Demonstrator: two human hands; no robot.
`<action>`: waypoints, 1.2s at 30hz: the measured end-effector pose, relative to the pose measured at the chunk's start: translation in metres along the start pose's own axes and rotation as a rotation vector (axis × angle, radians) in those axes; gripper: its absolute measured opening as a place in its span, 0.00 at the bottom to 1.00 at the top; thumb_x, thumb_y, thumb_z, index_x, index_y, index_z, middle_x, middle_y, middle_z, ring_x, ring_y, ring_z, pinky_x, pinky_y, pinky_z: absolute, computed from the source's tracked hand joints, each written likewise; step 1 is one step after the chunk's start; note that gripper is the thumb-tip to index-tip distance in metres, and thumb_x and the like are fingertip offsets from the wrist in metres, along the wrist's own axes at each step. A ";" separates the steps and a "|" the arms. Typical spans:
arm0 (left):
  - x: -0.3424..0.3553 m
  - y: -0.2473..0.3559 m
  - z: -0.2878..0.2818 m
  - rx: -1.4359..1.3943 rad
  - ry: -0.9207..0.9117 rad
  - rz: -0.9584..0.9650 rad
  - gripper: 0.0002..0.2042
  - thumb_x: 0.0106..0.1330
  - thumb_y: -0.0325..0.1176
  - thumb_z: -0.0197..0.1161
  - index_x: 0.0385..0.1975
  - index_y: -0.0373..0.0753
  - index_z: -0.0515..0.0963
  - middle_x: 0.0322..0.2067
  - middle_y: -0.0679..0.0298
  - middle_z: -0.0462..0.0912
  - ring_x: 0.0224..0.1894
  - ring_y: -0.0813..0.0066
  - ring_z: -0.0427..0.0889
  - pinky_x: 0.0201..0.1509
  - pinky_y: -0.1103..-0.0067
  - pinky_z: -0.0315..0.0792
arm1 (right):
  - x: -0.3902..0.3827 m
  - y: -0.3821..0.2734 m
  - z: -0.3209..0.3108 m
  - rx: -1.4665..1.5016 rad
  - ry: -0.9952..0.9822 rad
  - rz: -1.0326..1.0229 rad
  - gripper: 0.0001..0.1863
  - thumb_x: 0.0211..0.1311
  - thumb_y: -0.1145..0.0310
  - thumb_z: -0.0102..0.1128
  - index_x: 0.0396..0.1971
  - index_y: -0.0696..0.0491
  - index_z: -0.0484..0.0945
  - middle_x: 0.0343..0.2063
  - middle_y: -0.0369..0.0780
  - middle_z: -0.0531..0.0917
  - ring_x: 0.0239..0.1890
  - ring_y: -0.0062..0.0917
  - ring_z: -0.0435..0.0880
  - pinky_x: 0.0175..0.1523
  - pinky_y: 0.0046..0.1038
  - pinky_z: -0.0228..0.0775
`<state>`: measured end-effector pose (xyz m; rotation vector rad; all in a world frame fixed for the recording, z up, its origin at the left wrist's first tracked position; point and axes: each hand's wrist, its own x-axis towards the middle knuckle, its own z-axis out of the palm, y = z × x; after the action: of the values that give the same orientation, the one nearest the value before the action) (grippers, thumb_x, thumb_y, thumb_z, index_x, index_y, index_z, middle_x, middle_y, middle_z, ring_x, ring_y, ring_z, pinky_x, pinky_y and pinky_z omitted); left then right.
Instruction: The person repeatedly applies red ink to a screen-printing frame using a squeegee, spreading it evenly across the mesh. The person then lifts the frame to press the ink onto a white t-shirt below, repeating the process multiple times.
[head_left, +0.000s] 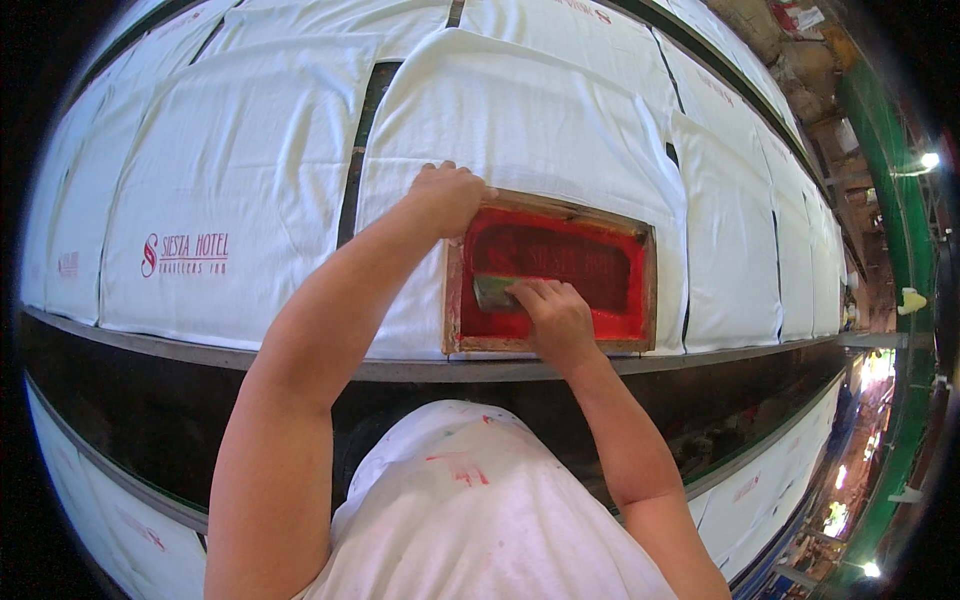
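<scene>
A wooden screen-printing frame [649,290] lies on a white cloth [530,110] close to the table's near edge. Wet red ink covers its mesh [600,318], and a darker printed design shows faintly through the middle. Curled over the frame's far left corner, my left hand [449,198] grips it. My right hand [556,318] is closed around a small greenish squeegee [492,294], whose lower edge rests on the inked mesh in the left part of the frame. The frame and ink hide the cloth beneath them.
Several white cloths lie side by side along the long table, one at left bearing a red print [186,254]. A metal rail [440,371] runs along the near edge. Behind me stands another cloth-covered table [120,515]. Green netting [905,260] and lamps are at far right.
</scene>
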<state>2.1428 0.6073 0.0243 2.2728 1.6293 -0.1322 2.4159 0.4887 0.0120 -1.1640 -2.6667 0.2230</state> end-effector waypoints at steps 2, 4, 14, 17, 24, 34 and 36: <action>0.008 -0.002 0.008 0.001 -0.017 -0.020 0.44 0.56 0.34 0.89 0.77 0.68 0.81 0.63 0.61 0.90 0.70 0.52 0.85 0.72 0.53 0.80 | -0.004 0.004 -0.014 0.028 -0.095 -0.033 0.23 0.58 0.79 0.68 0.55 0.53 0.91 0.52 0.46 0.94 0.55 0.43 0.94 0.62 0.45 0.85; 0.009 0.001 0.007 0.013 -0.024 -0.022 0.43 0.58 0.34 0.88 0.77 0.68 0.81 0.64 0.60 0.90 0.70 0.52 0.85 0.72 0.53 0.80 | -0.001 0.007 -0.037 0.073 -0.190 -0.069 0.24 0.58 0.80 0.66 0.56 0.54 0.91 0.51 0.47 0.94 0.56 0.45 0.93 0.63 0.46 0.85; 0.003 0.009 0.002 0.068 -0.018 -0.061 0.27 0.73 0.32 0.74 0.71 0.64 0.87 0.63 0.59 0.91 0.69 0.55 0.87 0.72 0.56 0.81 | 0.082 0.068 -0.011 0.136 -0.050 -0.021 0.26 0.59 0.83 0.62 0.57 0.54 0.92 0.51 0.48 0.92 0.56 0.48 0.90 0.64 0.47 0.81; 0.000 0.012 -0.001 0.086 -0.035 -0.071 0.32 0.70 0.31 0.76 0.75 0.66 0.84 0.64 0.60 0.90 0.69 0.55 0.87 0.72 0.56 0.80 | 0.058 0.053 -0.006 0.041 -0.058 -0.082 0.23 0.64 0.79 0.63 0.57 0.53 0.92 0.52 0.47 0.93 0.55 0.44 0.91 0.62 0.45 0.81; 0.001 0.018 -0.003 0.087 -0.055 -0.085 0.40 0.62 0.31 0.84 0.77 0.66 0.81 0.63 0.59 0.89 0.68 0.53 0.87 0.71 0.55 0.81 | -0.019 0.033 -0.010 0.110 -0.068 -0.173 0.26 0.56 0.79 0.69 0.56 0.49 0.93 0.51 0.42 0.92 0.55 0.40 0.91 0.60 0.44 0.80; -0.001 0.028 -0.012 0.100 -0.068 -0.104 0.39 0.65 0.28 0.80 0.78 0.66 0.81 0.62 0.57 0.88 0.69 0.50 0.86 0.72 0.54 0.80 | 0.038 0.143 -0.043 0.195 -0.119 -0.018 0.25 0.62 0.80 0.59 0.57 0.52 0.92 0.50 0.48 0.93 0.57 0.48 0.91 0.66 0.48 0.82; -0.001 0.027 -0.011 0.100 -0.076 -0.110 0.40 0.65 0.28 0.80 0.78 0.66 0.80 0.63 0.56 0.88 0.70 0.50 0.85 0.72 0.54 0.79 | 0.031 0.145 -0.036 0.155 -0.065 -0.036 0.25 0.62 0.80 0.59 0.57 0.52 0.92 0.50 0.47 0.93 0.57 0.47 0.91 0.66 0.48 0.81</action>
<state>2.1667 0.6021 0.0407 2.2206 1.7448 -0.3296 2.5072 0.6108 0.0182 -1.0780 -2.6681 0.4605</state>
